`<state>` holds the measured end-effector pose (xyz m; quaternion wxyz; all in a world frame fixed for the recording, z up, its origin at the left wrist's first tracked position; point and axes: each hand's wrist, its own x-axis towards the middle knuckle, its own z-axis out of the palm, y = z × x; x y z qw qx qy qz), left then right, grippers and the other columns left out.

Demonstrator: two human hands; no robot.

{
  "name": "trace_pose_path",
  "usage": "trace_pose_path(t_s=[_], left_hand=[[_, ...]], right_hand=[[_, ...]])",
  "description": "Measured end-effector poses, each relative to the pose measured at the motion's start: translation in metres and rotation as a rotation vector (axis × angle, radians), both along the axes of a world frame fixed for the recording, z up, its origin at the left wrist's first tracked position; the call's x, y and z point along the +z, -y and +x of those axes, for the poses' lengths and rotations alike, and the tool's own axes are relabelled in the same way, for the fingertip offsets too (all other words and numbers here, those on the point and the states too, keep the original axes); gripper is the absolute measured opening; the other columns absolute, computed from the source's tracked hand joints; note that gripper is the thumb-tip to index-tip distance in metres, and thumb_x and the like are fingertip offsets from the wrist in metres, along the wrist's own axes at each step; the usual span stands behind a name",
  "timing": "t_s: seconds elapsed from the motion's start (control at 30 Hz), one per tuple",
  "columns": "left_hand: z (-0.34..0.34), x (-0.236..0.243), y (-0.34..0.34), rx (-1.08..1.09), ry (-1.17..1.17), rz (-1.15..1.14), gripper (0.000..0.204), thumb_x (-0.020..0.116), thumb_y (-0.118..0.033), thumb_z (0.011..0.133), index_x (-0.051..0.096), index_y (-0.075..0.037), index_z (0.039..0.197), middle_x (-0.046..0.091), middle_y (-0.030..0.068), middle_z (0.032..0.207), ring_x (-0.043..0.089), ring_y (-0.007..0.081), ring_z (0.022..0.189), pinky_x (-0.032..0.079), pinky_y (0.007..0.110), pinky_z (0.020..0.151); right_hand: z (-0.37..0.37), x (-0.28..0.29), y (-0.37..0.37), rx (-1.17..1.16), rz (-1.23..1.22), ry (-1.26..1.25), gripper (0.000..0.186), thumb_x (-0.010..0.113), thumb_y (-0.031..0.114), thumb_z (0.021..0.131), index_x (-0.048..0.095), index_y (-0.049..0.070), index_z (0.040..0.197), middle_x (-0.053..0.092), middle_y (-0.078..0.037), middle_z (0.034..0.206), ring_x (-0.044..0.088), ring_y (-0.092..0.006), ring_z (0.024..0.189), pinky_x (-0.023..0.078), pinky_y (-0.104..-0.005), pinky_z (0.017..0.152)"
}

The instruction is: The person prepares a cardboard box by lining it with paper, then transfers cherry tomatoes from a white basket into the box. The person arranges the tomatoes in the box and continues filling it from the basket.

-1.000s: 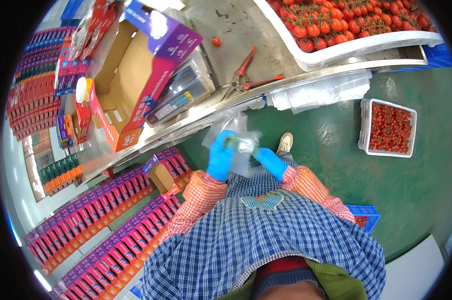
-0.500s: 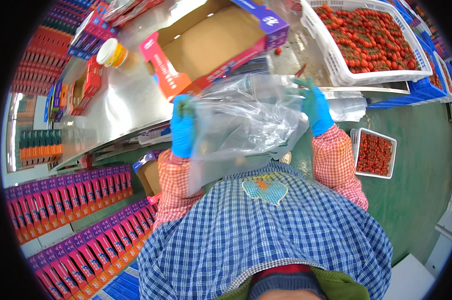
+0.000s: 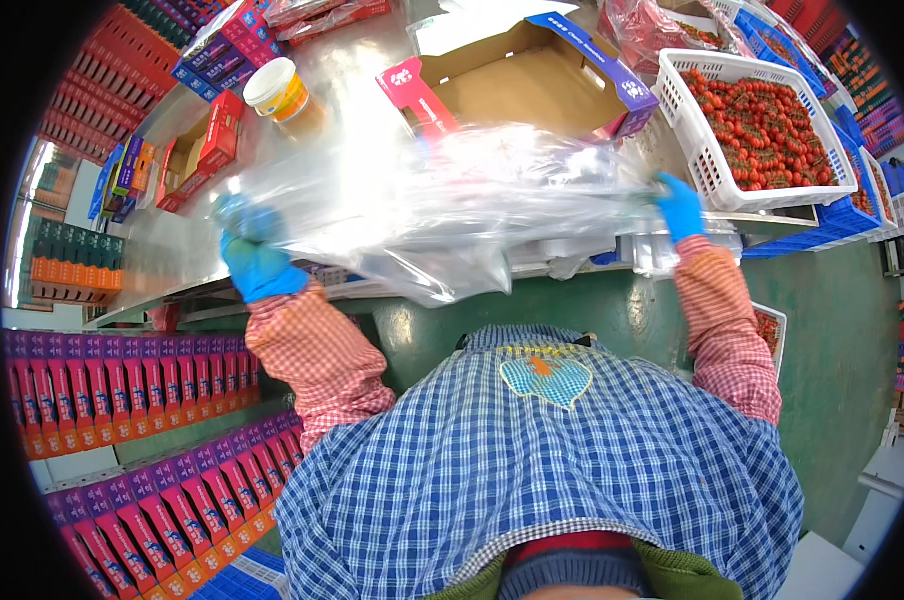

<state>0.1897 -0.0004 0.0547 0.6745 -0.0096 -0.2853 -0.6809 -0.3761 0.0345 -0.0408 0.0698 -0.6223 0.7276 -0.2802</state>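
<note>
A large clear plastic bag (image 3: 442, 205) is stretched wide between my two blue-gloved hands above the metal table (image 3: 162, 260). My left hand (image 3: 254, 250) grips the bag's left end near the table's front edge. My right hand (image 3: 680, 206) grips its right end beside the white crate of red tomatoes (image 3: 762, 125). Behind the bag sits an open cardboard box (image 3: 517, 75) with pink and purple flaps.
A yellow-lidded jar (image 3: 280, 92) and small red cartons (image 3: 207, 145) stand at the table's left. Stacks of purple and pink boxes (image 3: 132, 400) fill the floor at left. Blue crates (image 3: 832, 225) lie at right, with a small tomato tray (image 3: 772, 335) on the green floor.
My hands have spread much further apart, pulling the bag from a small bundle into a wide sheet over the table. The view has shifted left along the table.
</note>
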Motion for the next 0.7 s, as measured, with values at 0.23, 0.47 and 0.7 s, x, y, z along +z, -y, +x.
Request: trace_pose_path(t_s=[0.23, 0.47, 0.7], left_hand=[[-0.049, 0.099, 0.069, -0.631, -0.059, -0.184, 0.008, 0.049, -0.016, 0.091, 0.048, -0.014, 0.084, 0.035, -0.0067, 0.061, 0.030, 0.0044, 0.047, 0.029, 0.019, 0.041], [-0.192, 0.159, 0.090, 0.577, 1.444, -0.890, 0.040, 0.064, -0.028, 0.078, 0.056, -0.013, 0.114, 0.048, 0.0038, 0.073, 0.050, 0.0147, 0.063, 0.042, 0.026, 0.057], [-0.095, 0.089, 0.190, 1.638, 2.521, -0.438, 0.020, 0.059, -0.022, 0.078, 0.062, -0.017, 0.097, 0.060, 0.0126, 0.091, 0.060, 0.0362, 0.080, 0.049, 0.042, 0.066]], right_hand=[[0.044, 0.134, 0.030, 0.371, -0.513, -0.036, 0.078, 0.076, 0.012, 0.067, 0.037, 0.006, 0.134, 0.046, -0.016, 0.126, 0.048, -0.0307, 0.113, 0.041, -0.0382, 0.095], [0.155, 0.201, 0.116, 0.488, -0.851, -0.100, 0.041, 0.071, 0.015, 0.069, 0.060, 0.020, 0.109, 0.059, -0.005, 0.078, 0.061, -0.0221, 0.072, 0.048, -0.0314, 0.061], [0.002, 0.197, 0.173, 0.342, -1.135, -0.665, 0.050, 0.061, 0.007, 0.073, 0.056, 0.030, 0.117, 0.059, 0.002, 0.080, 0.054, -0.0170, 0.048, 0.042, -0.0253, 0.041]])
